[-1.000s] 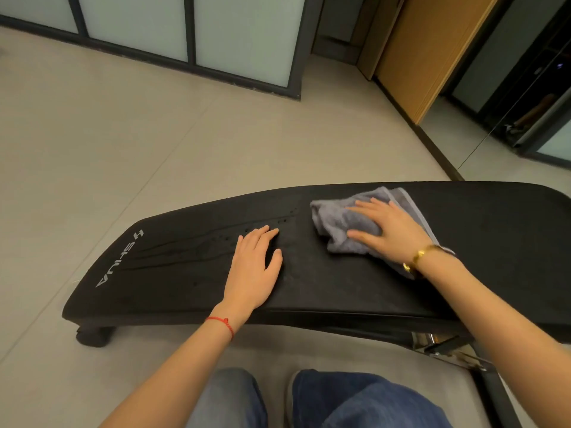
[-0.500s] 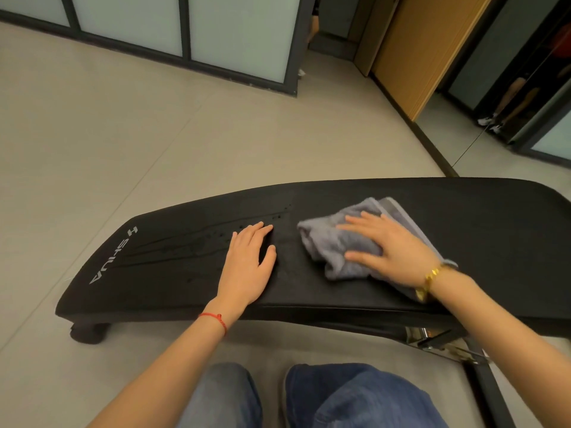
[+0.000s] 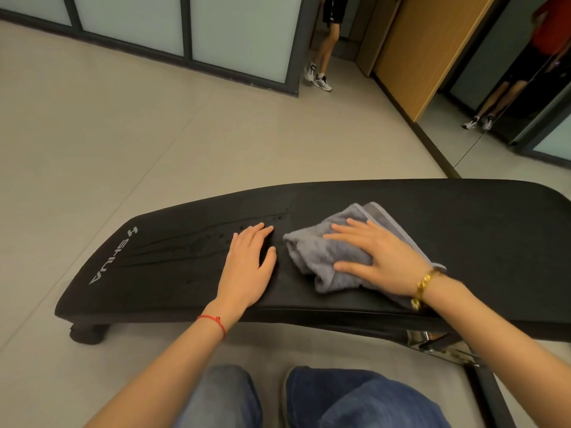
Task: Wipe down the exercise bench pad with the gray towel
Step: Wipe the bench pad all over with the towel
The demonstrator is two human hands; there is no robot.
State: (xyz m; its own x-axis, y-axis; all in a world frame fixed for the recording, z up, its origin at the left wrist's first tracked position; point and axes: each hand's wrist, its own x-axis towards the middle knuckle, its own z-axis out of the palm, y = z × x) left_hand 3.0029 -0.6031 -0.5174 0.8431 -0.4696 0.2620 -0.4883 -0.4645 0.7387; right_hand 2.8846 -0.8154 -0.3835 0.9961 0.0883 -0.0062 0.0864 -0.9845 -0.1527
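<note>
Left end of the black bench pad (image 3: 173,273) carried white lettering, with dark wet streaks and droplets running right from it toward the middle. One black foot (image 3: 88,333) showed under that end, on the tile floor (image 3: 123,134).

Left hand (image 3: 247,267) lay flat on the pad, fingers (image 3: 251,231) straight and together, holding nothing, red string bracelet (image 3: 216,322) on the wrist. Same spot on the pad as a second ago.

Just right of it, not touching, the gray towel (image 3: 321,257) sat bunched on the pad's middle. Right hand (image 3: 383,261) pressed down on top, fingers spread and nearly straight, thumb along the towel's near edge — no curl around the cloth. Gold bracelet (image 3: 423,288) on that wrist. Versus the earlier frames, towel and right hand had slid left along the pad; gap to the left hand was much smaller.

Hidden or unclear:
- The towel's right part was under the palm and wrist; only a pale hem showed past the knuckles.
- The pad's right end was cut off by the frame edge.
- The metal frame (image 3: 438,344) under the pad was mostly behind the right forearm — couldn't make out its shape.
- Top of frame, a person's legs and sneakers (image 3: 319,78) beside the glass partition (image 3: 241,29), newly in view; upper body cut off.
- Far right, another pair of legs, possibly a mirror reflection, couldn't tell.
- Own knees in jeans (image 3: 355,400) cropped at the bottom.
</note>
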